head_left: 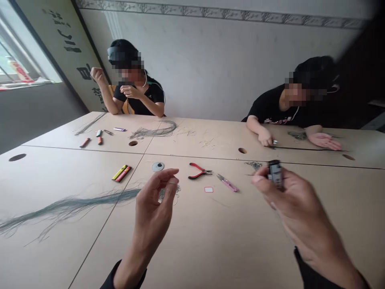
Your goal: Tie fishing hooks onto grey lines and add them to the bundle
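Note:
My left hand hangs above the table with thumb and fingertips pinched together, and nothing shows between them. A small tangle of fine wire lies just beyond it. My right hand grips a small dark cylinder between thumb and fingers. Ahead of my hands lie red-handled pliers, pink-handled snips, a yellow and a red marker-like tool, and a round grey disc. A long grey-green bundle of fine wire stretches across the table to my left.
Two co-workers sit across the joined tables, one with a hand on the tabletop. A wire bundle and small tools lie before them. Round holes pierce the tabletop. A window is at far left.

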A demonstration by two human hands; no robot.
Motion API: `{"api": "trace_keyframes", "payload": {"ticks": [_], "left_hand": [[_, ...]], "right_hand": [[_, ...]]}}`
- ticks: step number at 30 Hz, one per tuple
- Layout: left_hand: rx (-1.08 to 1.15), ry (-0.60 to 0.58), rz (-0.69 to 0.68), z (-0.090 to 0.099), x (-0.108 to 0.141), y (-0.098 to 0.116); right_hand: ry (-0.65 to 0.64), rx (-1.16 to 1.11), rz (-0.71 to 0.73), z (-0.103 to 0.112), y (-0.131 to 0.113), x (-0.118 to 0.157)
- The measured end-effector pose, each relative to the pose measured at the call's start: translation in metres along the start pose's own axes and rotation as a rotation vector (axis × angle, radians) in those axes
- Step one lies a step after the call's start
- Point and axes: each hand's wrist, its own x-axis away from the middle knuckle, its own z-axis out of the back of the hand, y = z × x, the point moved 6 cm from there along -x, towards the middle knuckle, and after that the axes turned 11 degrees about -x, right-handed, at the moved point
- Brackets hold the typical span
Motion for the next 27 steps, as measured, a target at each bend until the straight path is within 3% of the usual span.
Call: {"api": "trace_keyframes", "payload": {"ticks": [4,6,9,17,27], "left_hand": [[0.032,-0.203,-0.162,-0.038,-0.013,0.041],[0.005,-0.284,-0.273,-0.056,-0.015,0.052],[-0.046,-0.298,-0.363,-0.071,-0.017,0.057],[-0.014,-0.394,-0.240,-0.080,-0.020,0.050],[-0.054,-0.501,-0.161,-0.086,-0.021,0.041]], "right_hand": [[-0.158,-0.013,0.000,-0.037,-0.011,-0.011],[-0.206,-0.021,0.003,-0.044,-0.014,-0.015],[-0.248,-0.040,0.015,-0.050,-0.018,-0.018],[-0.203,-0.090,0.046,-0.053,-0.020,-0.016],[-0.260,0.000,0.031,-0.049,-0.020,-0.016]]}}
